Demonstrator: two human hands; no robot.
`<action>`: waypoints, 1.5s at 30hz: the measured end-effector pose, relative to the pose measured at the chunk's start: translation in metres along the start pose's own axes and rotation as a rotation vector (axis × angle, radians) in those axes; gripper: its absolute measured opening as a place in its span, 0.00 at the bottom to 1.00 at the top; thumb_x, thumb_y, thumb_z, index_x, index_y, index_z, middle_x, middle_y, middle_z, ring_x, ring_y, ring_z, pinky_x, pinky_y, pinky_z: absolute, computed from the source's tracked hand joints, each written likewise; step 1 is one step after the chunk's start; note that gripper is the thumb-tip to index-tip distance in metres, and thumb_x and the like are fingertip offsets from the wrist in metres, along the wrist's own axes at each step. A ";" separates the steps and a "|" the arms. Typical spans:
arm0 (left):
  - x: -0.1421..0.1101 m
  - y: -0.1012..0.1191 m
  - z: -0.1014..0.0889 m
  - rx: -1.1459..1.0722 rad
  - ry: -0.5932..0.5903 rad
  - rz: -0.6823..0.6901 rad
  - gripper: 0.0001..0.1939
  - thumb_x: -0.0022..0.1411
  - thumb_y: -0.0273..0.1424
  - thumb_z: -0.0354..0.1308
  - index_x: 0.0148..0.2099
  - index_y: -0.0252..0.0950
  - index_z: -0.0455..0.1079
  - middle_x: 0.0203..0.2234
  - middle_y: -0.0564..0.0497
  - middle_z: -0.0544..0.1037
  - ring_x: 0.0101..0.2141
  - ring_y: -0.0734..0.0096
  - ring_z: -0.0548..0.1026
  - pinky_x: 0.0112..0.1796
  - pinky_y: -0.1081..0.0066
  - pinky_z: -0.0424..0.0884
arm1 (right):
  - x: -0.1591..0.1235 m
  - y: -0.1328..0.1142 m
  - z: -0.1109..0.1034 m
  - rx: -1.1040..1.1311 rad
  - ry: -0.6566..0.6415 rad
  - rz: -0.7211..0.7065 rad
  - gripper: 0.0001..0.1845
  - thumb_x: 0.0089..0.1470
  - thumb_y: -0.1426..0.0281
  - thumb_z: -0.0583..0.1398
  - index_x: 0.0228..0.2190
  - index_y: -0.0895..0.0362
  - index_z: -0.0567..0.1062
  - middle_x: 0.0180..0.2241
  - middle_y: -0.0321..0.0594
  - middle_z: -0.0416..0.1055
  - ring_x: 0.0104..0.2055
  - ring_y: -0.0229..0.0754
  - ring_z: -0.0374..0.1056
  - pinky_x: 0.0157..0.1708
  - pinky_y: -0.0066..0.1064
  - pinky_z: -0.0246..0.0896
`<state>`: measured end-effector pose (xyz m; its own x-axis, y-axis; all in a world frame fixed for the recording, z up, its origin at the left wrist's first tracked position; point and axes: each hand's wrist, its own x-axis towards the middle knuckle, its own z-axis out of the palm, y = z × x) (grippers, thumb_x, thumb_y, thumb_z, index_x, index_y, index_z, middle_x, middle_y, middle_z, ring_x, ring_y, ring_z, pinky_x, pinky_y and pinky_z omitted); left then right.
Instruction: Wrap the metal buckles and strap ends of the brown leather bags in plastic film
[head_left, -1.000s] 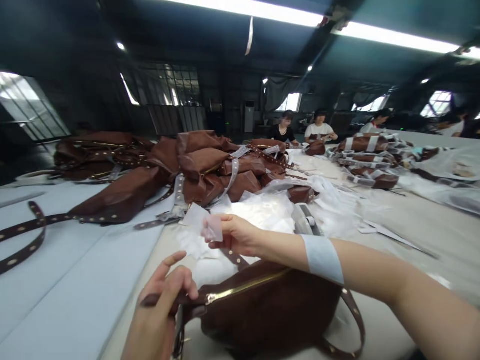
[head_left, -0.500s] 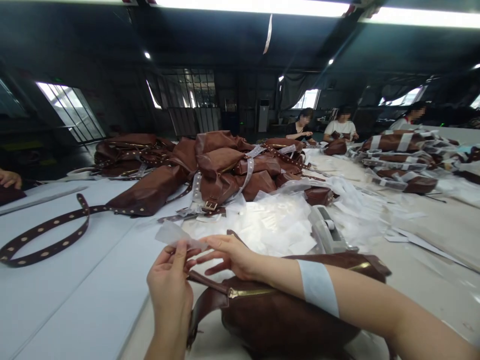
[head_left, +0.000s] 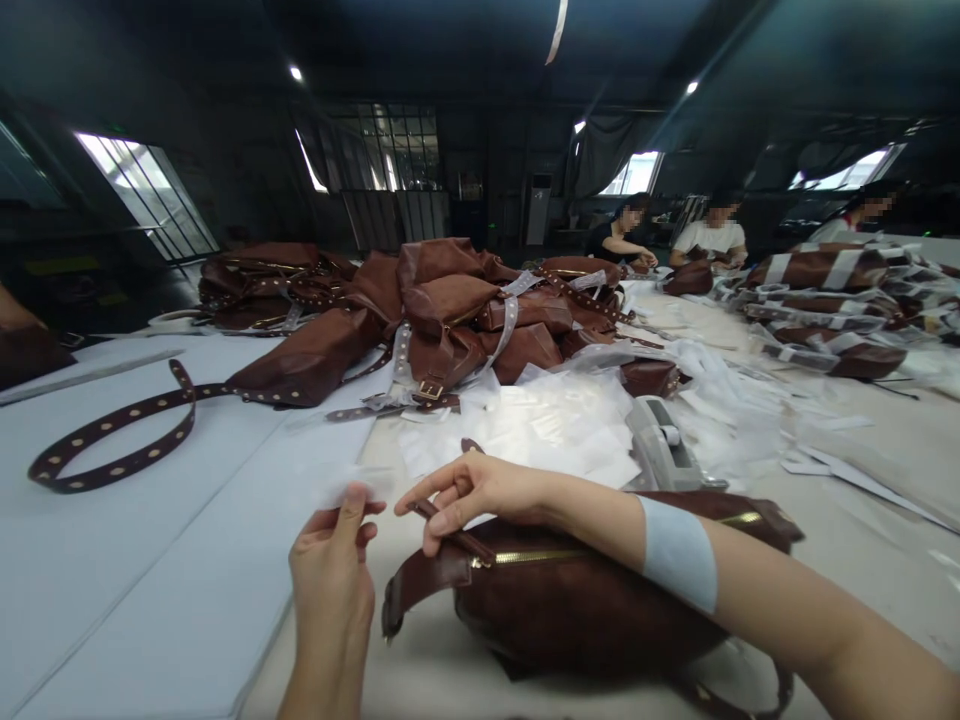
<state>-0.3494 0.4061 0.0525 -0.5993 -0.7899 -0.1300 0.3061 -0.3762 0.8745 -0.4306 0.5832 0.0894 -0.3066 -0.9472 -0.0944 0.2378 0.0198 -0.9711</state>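
"What did the head camera catch of the hands?"

"The left hand (head_left: 331, 590) was almost closed, thumb and forefinger pinching a scrap of clear film (head_left: 354, 487) by its edge."

"And the right hand (head_left: 480, 498)?"

"Partly curled, its fingers closed around a narrow leather strap (head_left: 452, 525) beside the brass zip (head_left: 536, 556) of a brown leather bag (head_left: 577, 610)."

"Where was that bag?"

"Lying on the beige part of the bench (head_left: 885, 450), right under the right forearm, which wore a pale blue band (head_left: 679, 553)."

"What was beyond it?"

"Loose clear plastic bags (head_left: 525, 430), with a grey tape dispenser (head_left: 660, 440) just beside them. Behind those rose a heap of brown leather bags (head_left: 480, 320). To the left, a studded belt (head_left: 112, 440) lay looped on a pale blue board (head_left: 150, 590)."

"Anyone else there?"

"Two co-workers (head_left: 667, 235) sat farther along, and wrapped bags (head_left: 817, 270) lay in rows on the right."
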 end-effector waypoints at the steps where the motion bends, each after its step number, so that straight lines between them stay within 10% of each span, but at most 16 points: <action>1: 0.000 0.001 -0.003 -0.023 0.007 -0.014 0.34 0.17 0.43 0.83 0.28 0.32 0.76 0.22 0.55 0.77 0.22 0.77 0.74 0.18 0.83 0.66 | -0.004 -0.001 0.004 0.026 -0.016 0.009 0.33 0.46 0.61 0.75 0.52 0.60 0.79 0.35 0.41 0.80 0.32 0.35 0.72 0.33 0.23 0.64; 11: -0.016 0.011 -0.012 -0.112 -0.112 -0.135 0.33 0.22 0.40 0.84 0.30 0.32 0.74 0.24 0.54 0.76 0.24 0.78 0.71 0.18 0.82 0.65 | -0.018 0.006 0.037 -0.008 0.353 -0.137 0.23 0.48 0.56 0.72 0.39 0.60 0.85 0.32 0.41 0.80 0.29 0.36 0.70 0.34 0.28 0.63; 30: -0.013 -0.005 -0.030 0.305 -0.176 0.225 0.23 0.40 0.45 0.78 0.33 0.34 0.79 0.23 0.49 0.81 0.24 0.69 0.77 0.27 0.75 0.75 | -0.013 0.010 0.042 -0.222 0.373 -0.172 0.17 0.56 0.59 0.66 0.38 0.60 0.85 0.30 0.41 0.79 0.29 0.39 0.70 0.34 0.31 0.67; 37: -0.032 0.011 -0.011 0.454 -0.377 0.067 0.28 0.31 0.48 0.79 0.30 0.33 0.80 0.25 0.42 0.82 0.26 0.54 0.81 0.27 0.64 0.81 | -0.018 0.009 0.024 -0.365 0.438 -0.164 0.41 0.50 0.59 0.71 0.62 0.57 0.70 0.36 0.40 0.78 0.33 0.39 0.71 0.36 0.29 0.63; 45: -0.035 0.006 -0.003 0.577 -0.678 0.001 0.29 0.41 0.50 0.76 0.39 0.33 0.82 0.28 0.43 0.81 0.28 0.58 0.79 0.31 0.64 0.81 | -0.033 0.012 0.020 -0.226 0.630 -0.283 0.20 0.46 0.57 0.72 0.34 0.61 0.81 0.30 0.39 0.76 0.33 0.40 0.70 0.39 0.33 0.65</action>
<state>-0.3247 0.4298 0.0614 -0.9642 -0.2646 0.0154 -0.0037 0.0714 0.9974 -0.3991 0.6083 0.0851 -0.8169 -0.5631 0.1246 -0.1041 -0.0685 -0.9922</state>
